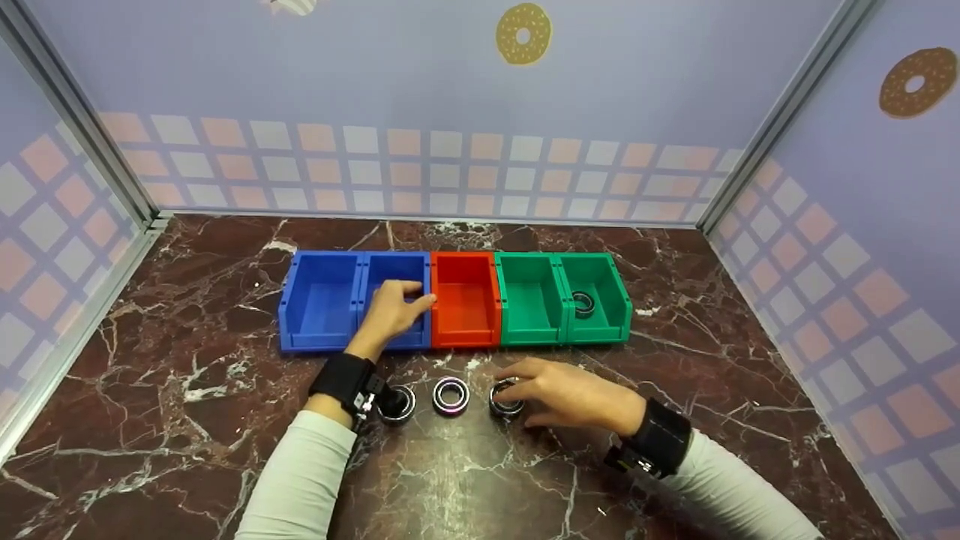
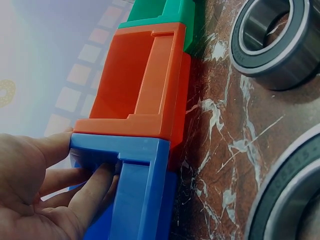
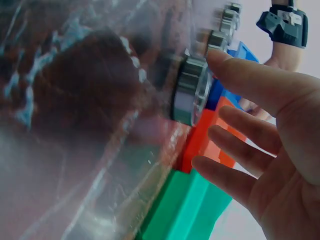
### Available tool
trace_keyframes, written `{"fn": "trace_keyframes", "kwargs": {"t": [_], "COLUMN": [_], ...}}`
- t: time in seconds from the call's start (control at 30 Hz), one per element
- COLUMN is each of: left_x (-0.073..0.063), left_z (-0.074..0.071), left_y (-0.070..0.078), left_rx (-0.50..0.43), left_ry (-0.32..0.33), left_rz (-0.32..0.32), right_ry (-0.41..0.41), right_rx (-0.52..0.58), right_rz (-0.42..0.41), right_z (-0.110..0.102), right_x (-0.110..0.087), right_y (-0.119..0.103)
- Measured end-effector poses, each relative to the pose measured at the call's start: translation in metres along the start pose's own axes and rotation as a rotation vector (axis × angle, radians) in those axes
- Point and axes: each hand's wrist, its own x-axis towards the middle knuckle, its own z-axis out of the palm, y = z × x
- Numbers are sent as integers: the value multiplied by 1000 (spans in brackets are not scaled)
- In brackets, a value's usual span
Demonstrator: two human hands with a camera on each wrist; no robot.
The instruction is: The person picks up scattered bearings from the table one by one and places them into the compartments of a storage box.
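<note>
My left hand (image 1: pixel 394 311) reaches into the second blue bin (image 2: pixel 132 200). Its thumb touches the top edge beside the red bin (image 1: pixel 465 300), and its fingers bend down inside, with the tips partly hidden. No held object shows in that hand. Over a metal ball bearing (image 3: pixel 192 90) on the tabletop is my right hand (image 3: pixel 270 135), its fingers spread and not closed round it. Left of that bearing lie a middle bearing (image 1: pixel 451 396) and another bearing (image 1: pixel 396 405) beside the left wrist strap. A further bearing (image 1: pixel 583 304) sits in the right green bin (image 1: pixel 600 330).
The bins stand side by side in one row: a left blue bin (image 1: pixel 321 300), the second blue, the red, a left green bin (image 1: pixel 531 300) and the right green. A dark marbled tabletop (image 1: pixel 172 450) lies beneath. Patterned panels (image 1: pixel 420 97) enclose the back and sides.
</note>
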Motion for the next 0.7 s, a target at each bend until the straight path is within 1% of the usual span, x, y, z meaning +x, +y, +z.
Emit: {"fn": "trace_keyframes", "kwargs": {"t": [0.37, 0.7], "left_x": [-1, 0], "left_z": [-2, 0], "left_y": [1, -2], "left_rx": [-21, -28], "left_ry": [-11, -11], "left_rz": [-12, -12], "right_ry": [-9, -19], "right_rx": [-7, -9], "right_rz": [-45, -42], "right_z": [9, 12], "right_x": [10, 14], "right_y": [1, -1]}}
